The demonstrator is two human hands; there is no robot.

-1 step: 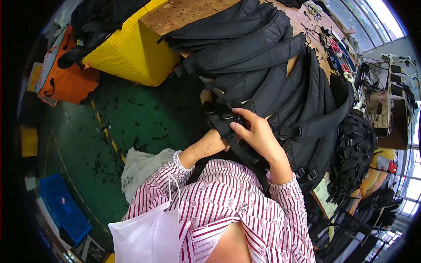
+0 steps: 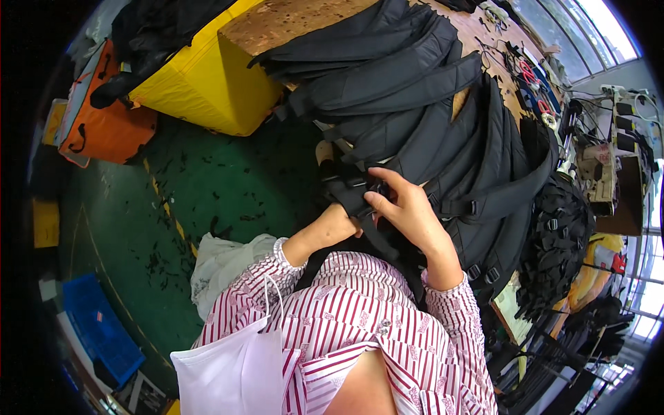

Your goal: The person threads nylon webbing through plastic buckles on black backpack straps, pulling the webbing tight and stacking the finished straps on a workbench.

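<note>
A black strap (image 2: 355, 198) with a dark buckle (image 2: 357, 184) is between my hands at the near left edge of a heap of padded black shoulder straps (image 2: 387, 90). My left hand (image 2: 337, 225) is closed on the strap from below, its fingertips mostly hidden by the black material. My right hand (image 2: 409, 207) grips the strap from the right, thumb and forefinger bent around a small dark part I cannot make out clearly. A loose end of webbing (image 2: 380, 238) hangs below, towards my lap.
Under the straps is a worn wooden table (image 2: 283, 26), with red-handled scissors (image 2: 529, 72) at its far right. Bunched black straps with buckles (image 2: 553, 228) hang on the right. On the left are a yellow bin (image 2: 207, 83), an orange bag (image 2: 111, 114), a blue crate (image 2: 100, 328) and scrap-strewn green floor (image 2: 207, 173).
My right hand's thumb and forefinger have shifted very slightly at the strap. My left hand has stayed where it was.
</note>
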